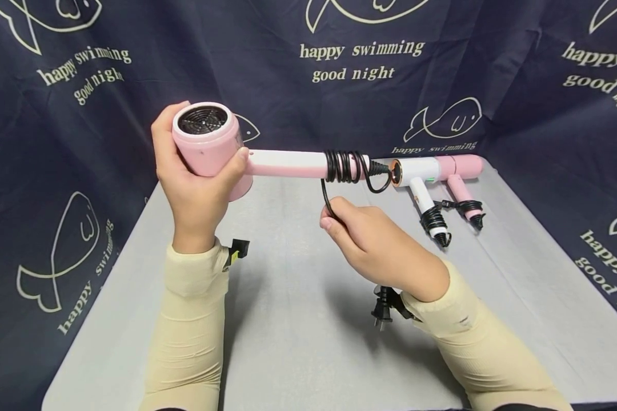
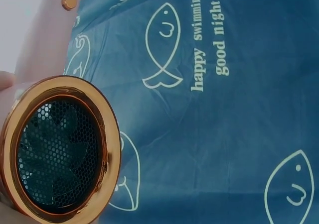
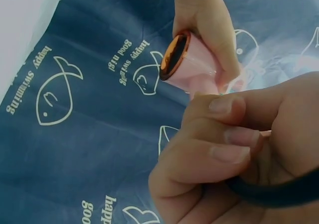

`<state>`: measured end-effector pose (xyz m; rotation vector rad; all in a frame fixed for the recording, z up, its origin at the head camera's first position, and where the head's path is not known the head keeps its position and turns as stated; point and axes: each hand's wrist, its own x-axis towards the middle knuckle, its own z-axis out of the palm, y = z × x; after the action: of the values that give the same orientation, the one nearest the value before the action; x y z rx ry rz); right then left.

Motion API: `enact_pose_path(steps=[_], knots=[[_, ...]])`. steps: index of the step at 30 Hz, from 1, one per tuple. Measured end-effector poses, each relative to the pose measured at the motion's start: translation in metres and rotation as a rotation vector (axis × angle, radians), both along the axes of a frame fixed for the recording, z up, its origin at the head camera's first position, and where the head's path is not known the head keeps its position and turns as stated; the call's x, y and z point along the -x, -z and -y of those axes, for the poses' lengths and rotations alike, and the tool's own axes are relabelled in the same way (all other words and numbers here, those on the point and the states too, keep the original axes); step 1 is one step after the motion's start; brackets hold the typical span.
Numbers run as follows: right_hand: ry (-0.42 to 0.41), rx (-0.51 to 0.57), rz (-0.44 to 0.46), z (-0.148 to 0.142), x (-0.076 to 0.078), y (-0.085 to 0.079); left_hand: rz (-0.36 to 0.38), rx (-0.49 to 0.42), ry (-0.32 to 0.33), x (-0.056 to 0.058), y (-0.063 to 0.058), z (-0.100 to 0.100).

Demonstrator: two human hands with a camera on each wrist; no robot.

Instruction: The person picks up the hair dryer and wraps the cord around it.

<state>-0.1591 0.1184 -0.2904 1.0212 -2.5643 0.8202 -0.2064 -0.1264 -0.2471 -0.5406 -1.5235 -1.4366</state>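
My left hand (image 1: 194,197) grips the barrel of a pink hair dryer (image 1: 288,164), raised above the table with its handle pointing right. Its dark intake grille (image 1: 203,120) faces up; the left wrist view shows a copper-coloured rim (image 2: 113,154) around the mesh outlet (image 2: 56,152). Several turns of black cord (image 1: 343,166) wrap the handle's end. The loose length runs down to my right hand (image 1: 383,242), which pinches it between thumb and curled fingers, as the right wrist view also shows with the cord (image 3: 279,194). A black plug (image 1: 382,313) hangs below that hand.
On the grey table (image 1: 288,342), a white hair dryer (image 1: 416,170) and another pink hair dryer (image 1: 465,166) lie at the back right, cords wound on their handles. A dark blue curtain (image 1: 267,74) with fish prints surrounds the table at the back and sides.
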Motion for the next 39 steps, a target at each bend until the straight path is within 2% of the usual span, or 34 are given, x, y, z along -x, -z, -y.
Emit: enact_pose_path(steps=[6, 11, 15, 20, 24, 28, 33, 39], knots=[[-0.006, -0.019, -0.055, -0.003, -0.001, -0.005, 0.056, 0.06, -0.095, -0.003, -0.001, -0.003], [-0.047, -0.008, -0.045, -0.009, 0.0, -0.009, 0.013, 0.173, -0.15, -0.004, -0.001, -0.005], [-0.039, -0.001, -0.032, -0.017, -0.002, -0.013, -0.013, 0.268, -0.146, -0.004, -0.002, -0.003], [-0.043, -0.054, -0.019, -0.025, -0.004, -0.016, -0.005, 0.358, -0.055, -0.007, -0.004, 0.001], [-0.066, -0.097, -0.01, -0.027, -0.003, -0.016, -0.015, 0.375, 0.066, -0.008, -0.006, 0.002], [-0.114, -0.101, -0.004, -0.028, -0.002, -0.016, -0.027, 0.379, 0.157, -0.01, -0.007, 0.003], [-0.214, -0.045, 0.019, -0.029, -0.002, -0.022, -0.029, 0.384, 0.256, -0.014, -0.008, 0.006], [-0.355, 0.084, 0.053, -0.025, -0.008, -0.036, -0.005, 0.295, 0.374, -0.016, -0.007, 0.009]])
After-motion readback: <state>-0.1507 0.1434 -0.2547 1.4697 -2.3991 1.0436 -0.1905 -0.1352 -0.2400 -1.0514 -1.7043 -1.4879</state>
